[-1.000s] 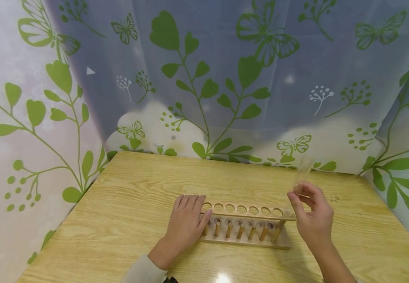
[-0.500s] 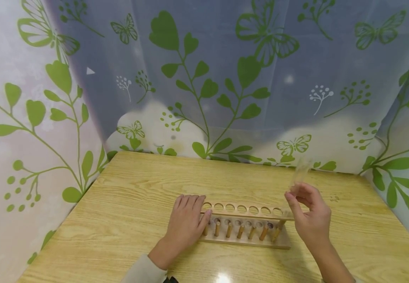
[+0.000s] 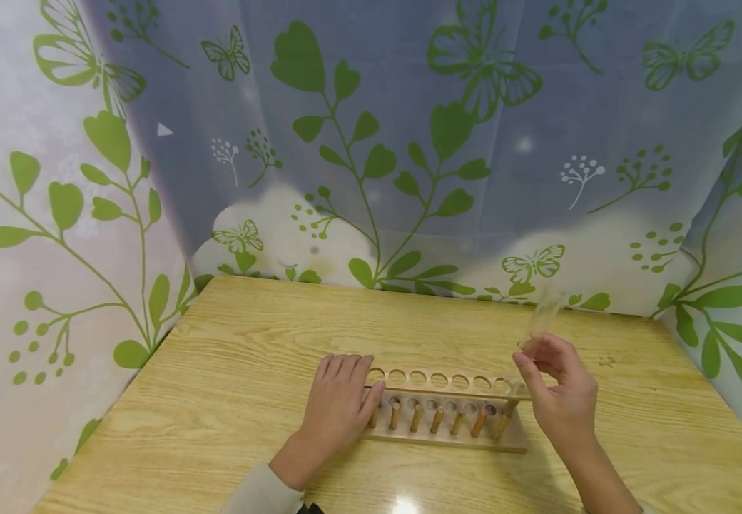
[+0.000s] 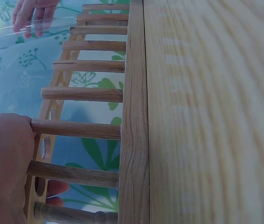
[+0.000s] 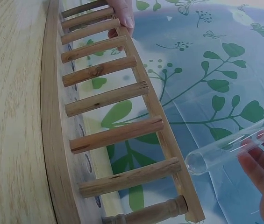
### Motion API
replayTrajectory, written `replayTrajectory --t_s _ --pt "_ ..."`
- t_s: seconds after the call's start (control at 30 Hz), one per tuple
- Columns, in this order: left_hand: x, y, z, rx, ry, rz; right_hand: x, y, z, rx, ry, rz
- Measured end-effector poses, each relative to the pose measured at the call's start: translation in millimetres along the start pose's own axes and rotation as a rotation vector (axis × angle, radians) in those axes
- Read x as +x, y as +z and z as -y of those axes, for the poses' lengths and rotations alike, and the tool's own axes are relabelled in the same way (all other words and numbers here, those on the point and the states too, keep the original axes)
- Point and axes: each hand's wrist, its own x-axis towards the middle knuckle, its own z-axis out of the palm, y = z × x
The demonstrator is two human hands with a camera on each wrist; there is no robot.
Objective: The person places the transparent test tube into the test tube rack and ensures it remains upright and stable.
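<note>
A wooden test tube rack point(image 3: 443, 442) stands on the table, with a row of round holes in its top bar and upright pegs behind its front edge. My left hand point(image 3: 339, 400) grips its left end, thumb in front of the top bar and fingertips behind it, as the left wrist view shows. My right hand point(image 3: 563, 385) pinches a clear glass test tube point(image 5: 220, 147) between thumb and fingers. In the right wrist view the tube's rounded bottom is close to the top bar at the rack's right end. The tube tilts, its upper part leaning away to the back right.
The wood-grain table point(image 3: 268, 321) reaches back to a curtain point(image 3: 384, 143) printed with green leaves and butterflies. Similar patterned cloth point(image 3: 43, 285) hangs along the left side, and more at the right.
My right hand has shifted slightly left with the test tube, bringing it closer over the rack's right end. The left hand and the rack have stayed put.
</note>
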Motion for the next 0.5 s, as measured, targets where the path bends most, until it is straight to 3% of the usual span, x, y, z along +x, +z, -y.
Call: replayTrajectory --t_s 0.5 --pt "-0.1 -2.0 -1.3 -0.005 -0.02 0.022 -1.0 1.1 -1.9 0.015 -0.026 0.006"
